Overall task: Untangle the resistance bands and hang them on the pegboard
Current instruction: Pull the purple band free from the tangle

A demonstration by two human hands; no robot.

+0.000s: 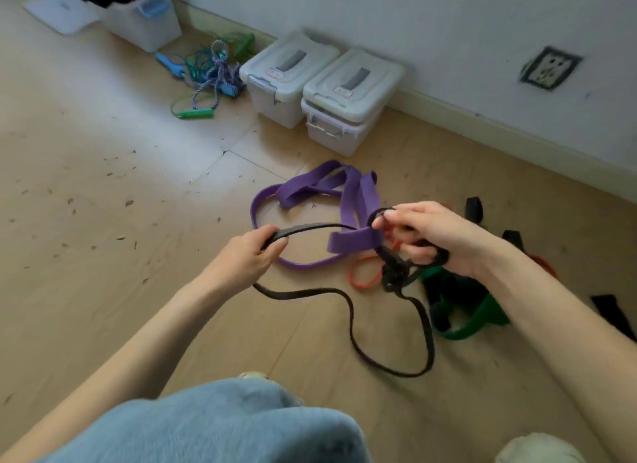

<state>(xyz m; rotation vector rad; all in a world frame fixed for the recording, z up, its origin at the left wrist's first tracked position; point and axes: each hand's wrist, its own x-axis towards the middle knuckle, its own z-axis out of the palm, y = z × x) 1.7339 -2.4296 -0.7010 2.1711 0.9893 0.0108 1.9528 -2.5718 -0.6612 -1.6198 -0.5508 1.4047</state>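
Note:
A long black resistance band loops over the wooden floor and runs up into both hands. My left hand grips one stretch of it. My right hand holds the other end, where the band bunches into a black knot hanging below the fingers. A wide purple band lies tangled behind and partly under the black one. Beside the knot lies an orange band. Under my right forearm sits a green band. No pegboard is in view.
Two lidded white boxes stand against the wall. A heap of jump ropes lies to their left, beside a larger white bin. Black straps lie at the right. My knee in jeans fills the bottom.

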